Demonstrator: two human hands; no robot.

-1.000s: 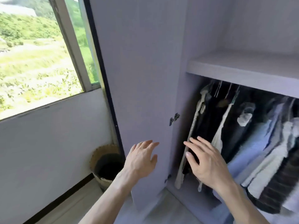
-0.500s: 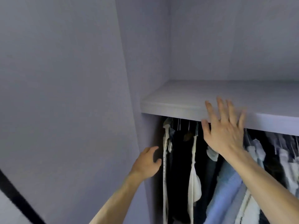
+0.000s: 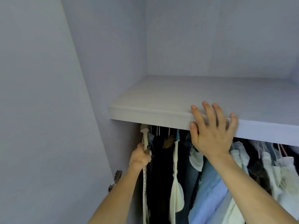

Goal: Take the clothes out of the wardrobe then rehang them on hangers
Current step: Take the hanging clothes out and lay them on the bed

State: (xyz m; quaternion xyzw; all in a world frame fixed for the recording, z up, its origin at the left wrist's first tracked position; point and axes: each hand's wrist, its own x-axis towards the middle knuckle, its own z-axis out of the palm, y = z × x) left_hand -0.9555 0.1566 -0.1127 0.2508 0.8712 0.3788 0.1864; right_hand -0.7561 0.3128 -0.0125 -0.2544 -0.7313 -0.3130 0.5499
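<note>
Head view. Left hand (image 3: 139, 157) is clenched round a cream perforated strap (image 3: 144, 183), the leftmost item in the wardrobe. The strap's long axis is vertical: its upper end rises above the fingers to just under the shelf (image 3: 161, 97), and its lower end hangs below them, out of frame. Right hand (image 3: 212, 136) is released, fingers (image 3: 208, 113) spread flat over the shelf's front edge. Hanging clothes (image 3: 210, 191) sit below that palm.

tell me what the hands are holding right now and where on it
The left hand grips the leftmost cream strap near its top. The right hand holds nothing; it lies spread over the shelf edge.
</note>
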